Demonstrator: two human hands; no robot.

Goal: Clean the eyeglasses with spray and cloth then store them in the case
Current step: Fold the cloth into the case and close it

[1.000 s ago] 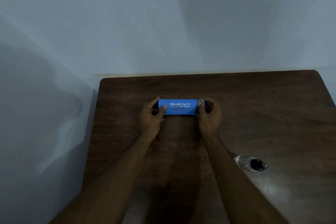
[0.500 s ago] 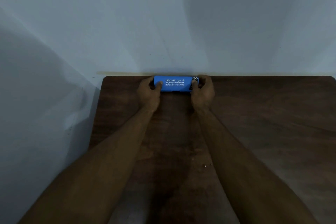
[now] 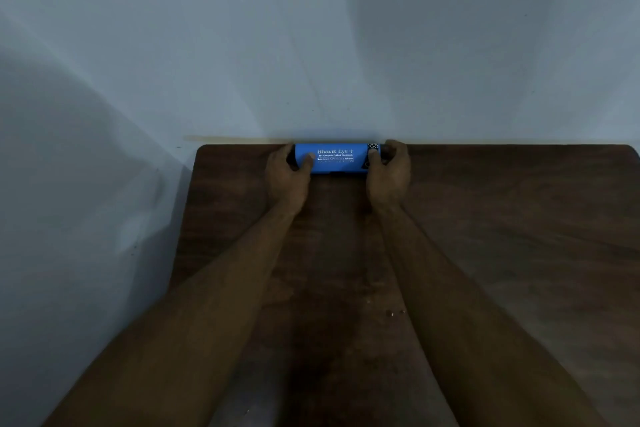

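Observation:
A blue eyeglass case [image 3: 337, 158] with white lettering lies closed at the far edge of the dark wooden table [image 3: 502, 218], against the wall. My left hand [image 3: 287, 175] grips its left end, thumb on the top face. My right hand [image 3: 388, 173] grips its right end, fingers curled round it. Both arms are stretched far forward. The eyeglasses, the spray bottle and the cloth are out of sight.
A pale wall [image 3: 311, 45] rises right behind the table's far edge and runs along its left side. A few small specks [image 3: 393, 313] lie on the wood between my forearms.
Both hands carried the case from the middle of the table to its far edge at the wall. The spray bottle, seen at the right a second ago, has left the view.

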